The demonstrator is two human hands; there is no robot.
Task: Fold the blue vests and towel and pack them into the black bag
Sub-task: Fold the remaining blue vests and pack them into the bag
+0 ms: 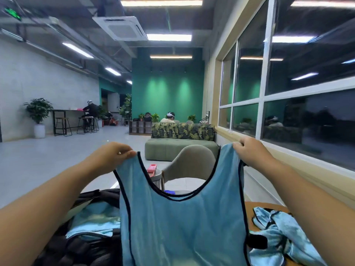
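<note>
The fingers of the left hand (113,154) are curled and pinch the tip of one shoulder strap of a blue vest (182,223). The fingers of the right hand (251,152) are curled the same way and pinch the tip of the other strap. The two hands are well apart, so the vest hangs flat and wide between them. The vest is thin, smooth and a bit shiny, with a dark trim along its edges and a deep round neck hole. Its bottom is cut off by the edge of the view.

Down on the left sits the black bag (80,244). It looks puffy and soft, and it is open. Folded blue cloth (96,219) lies inside it, but the held vest hides part of it, so I cannot tell if it is a vest or the towel. On the right, a crumpled blue vest (278,229) lies in a shiny heap on a wooden table (269,206). The right arm covers some of it.

Through the neck hole you can see a grey round-backed chair (192,162). Just left of the chair there is something small and pink (152,168), too blurry to tell what it is
</note>
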